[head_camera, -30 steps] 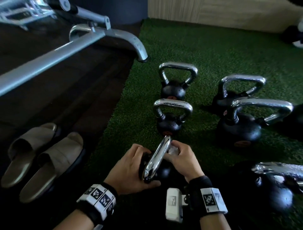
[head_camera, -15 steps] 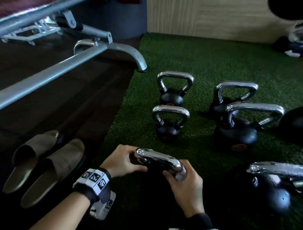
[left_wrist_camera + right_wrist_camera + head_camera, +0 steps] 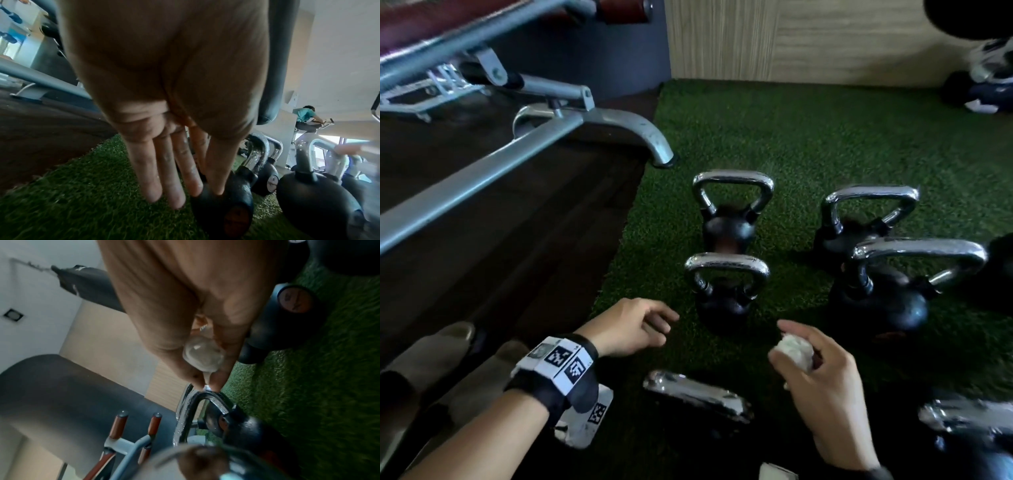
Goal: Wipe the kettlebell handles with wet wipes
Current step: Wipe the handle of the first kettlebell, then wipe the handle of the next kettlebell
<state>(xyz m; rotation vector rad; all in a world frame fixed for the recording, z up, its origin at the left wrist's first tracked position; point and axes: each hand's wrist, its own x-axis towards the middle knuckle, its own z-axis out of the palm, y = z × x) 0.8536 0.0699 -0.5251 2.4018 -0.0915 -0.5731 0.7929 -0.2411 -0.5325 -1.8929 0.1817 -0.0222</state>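
Several black kettlebells with chrome handles stand on green turf. The nearest kettlebell's handle [image 3: 695, 394] lies between my forearms, untouched. Just beyond it stands a small kettlebell [image 3: 724, 301] [image 3: 226, 204] [image 3: 242, 425]. My left hand [image 3: 666, 323] hovers to its left, holding nothing; in the left wrist view its fingers [image 3: 164, 178] are straight, their tips beside the black ball. My right hand [image 3: 782, 342] hangs to the right of that kettlebell and pinches a crumpled white wet wipe [image 3: 796, 354] [image 3: 202, 356] between thumb and fingers.
More kettlebells stand behind [image 3: 732, 205], at the right [image 3: 869, 212] [image 3: 914, 270] and at the bottom right [image 3: 962, 421]. A grey bench frame [image 3: 517, 154] and beige sandals [image 3: 424, 359] occupy the dark floor on the left. A person on a bike [image 3: 306, 116] is far off.
Both hands have let go of the nearest kettlebell's handle and moved forward toward the small kettlebell behind it. The right hand still carries the wipe. The head view has tilted up.
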